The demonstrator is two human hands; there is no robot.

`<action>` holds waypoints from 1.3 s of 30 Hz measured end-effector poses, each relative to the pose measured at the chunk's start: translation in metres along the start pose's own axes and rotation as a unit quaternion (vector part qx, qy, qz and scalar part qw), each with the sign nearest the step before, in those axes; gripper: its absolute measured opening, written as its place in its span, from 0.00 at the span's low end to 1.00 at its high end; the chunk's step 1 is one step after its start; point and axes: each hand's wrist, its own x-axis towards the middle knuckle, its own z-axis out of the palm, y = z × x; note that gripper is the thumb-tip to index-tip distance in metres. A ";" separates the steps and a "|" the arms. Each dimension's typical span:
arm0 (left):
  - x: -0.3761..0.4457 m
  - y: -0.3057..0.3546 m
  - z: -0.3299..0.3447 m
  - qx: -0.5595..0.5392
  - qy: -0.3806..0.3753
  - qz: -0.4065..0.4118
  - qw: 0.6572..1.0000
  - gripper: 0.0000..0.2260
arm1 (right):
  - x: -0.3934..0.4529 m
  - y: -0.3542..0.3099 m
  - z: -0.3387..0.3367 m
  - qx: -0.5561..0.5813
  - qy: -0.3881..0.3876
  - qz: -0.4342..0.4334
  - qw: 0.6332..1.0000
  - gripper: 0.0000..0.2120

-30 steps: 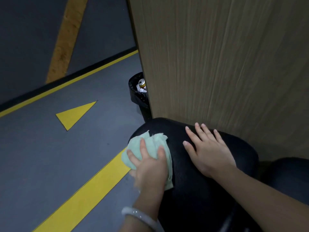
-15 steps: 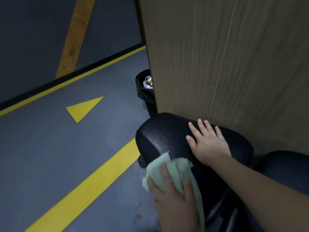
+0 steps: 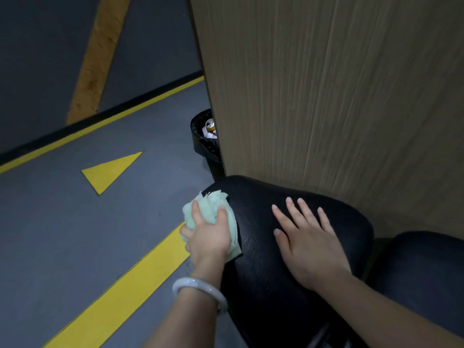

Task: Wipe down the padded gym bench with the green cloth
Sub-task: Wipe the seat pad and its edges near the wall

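One bin (image 3: 204,139) beside wooden panel (image 3: 339,96)

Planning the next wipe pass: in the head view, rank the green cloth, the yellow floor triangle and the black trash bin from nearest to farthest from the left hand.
1. Green cloth: gripped under the left hand, on the bench pad's left edge.
2. Yellow floor triangle: on the floor, ahead and to the left.
3. Black trash bin: farther ahead, beside the wooden panel.

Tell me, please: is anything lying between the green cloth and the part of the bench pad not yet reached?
Only the right hand, resting flat on the bench pad beside the green cloth that the left hand grips.
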 end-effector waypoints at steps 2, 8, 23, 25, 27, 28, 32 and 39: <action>-0.018 -0.006 0.002 -0.002 -0.002 0.021 1.000 0.29 | 0.001 -0.001 -0.001 -0.004 -0.006 0.000 1.000 0.37; -0.134 -0.062 0.018 0.027 0.003 0.167 0.986 0.32 | 0.002 -0.002 -0.003 -0.018 -0.024 0.003 1.000 0.36; -0.064 -0.037 0.015 -0.005 0.025 0.060 0.998 0.27 | 0.002 -0.002 0.001 0.039 0.045 0.033 0.998 0.36; -0.098 -0.056 0.022 0.039 0.053 0.187 0.980 0.21 | 0.003 -0.002 0.001 0.039 0.040 0.030 0.998 0.37; -0.135 -0.069 0.025 0.067 0.012 0.201 0.977 0.24 | 0.002 -0.003 0.000 0.048 0.041 0.029 0.998 0.38; -0.149 -0.072 0.029 0.037 0.005 0.169 0.985 0.27 | 0.001 -0.003 -0.001 0.046 0.038 0.027 0.998 0.38; -0.154 -0.064 0.037 0.052 0.044 0.175 0.982 0.31 | 0.001 0.001 -0.004 0.097 0.033 0.021 0.995 0.27; -0.139 -0.059 0.027 0.050 0.020 0.135 0.989 0.25 | -0.038 0.026 -0.013 0.103 -0.001 -0.024 0.994 0.28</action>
